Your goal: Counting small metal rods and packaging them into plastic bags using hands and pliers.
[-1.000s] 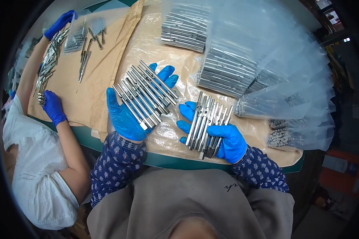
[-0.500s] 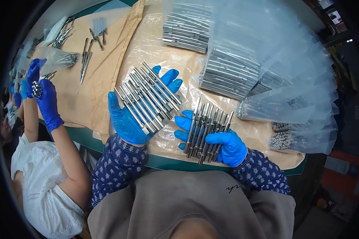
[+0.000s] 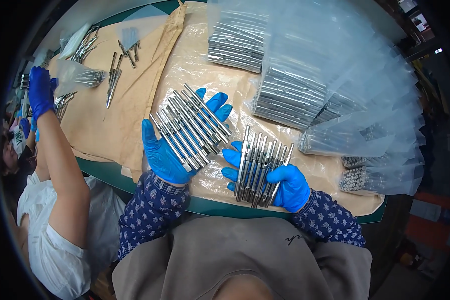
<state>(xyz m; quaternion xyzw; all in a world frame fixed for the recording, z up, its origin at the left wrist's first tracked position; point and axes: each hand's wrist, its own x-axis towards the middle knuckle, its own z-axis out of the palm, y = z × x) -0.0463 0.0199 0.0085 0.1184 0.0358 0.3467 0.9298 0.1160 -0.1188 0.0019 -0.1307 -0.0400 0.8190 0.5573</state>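
Observation:
Across the palm of my left hand [image 3: 166, 162], gloved in blue, lies a row of slim metal rods [image 3: 191, 125] with stepped, collared middles. Its fingers are spread beneath the rods and show past their far ends. My right hand [image 3: 294, 189], in a matching glove, supports a second fan of similar metal rods [image 3: 259, 167]. The thumb presses over that fan's right side, while fingertips show at its left. The two groups are close together but apart, both held above the plastic-covered brown paper [image 3: 210, 186].
Clear plastic bags [image 3: 350, 132] packed with metal rods overlap along the right and far side. At left, a co-worker's purple-gloved hand [image 3: 40, 92] is over a table part with loose rods [image 3: 114, 85] and a bag of rods [image 3: 85, 76]. A green table edge [image 3: 102, 172] runs nearest me.
My hands keep nearly the same pose, and the rods in my right hand look slightly more evenly spread. The co-worker's hands have moved left with their bundle of rods.

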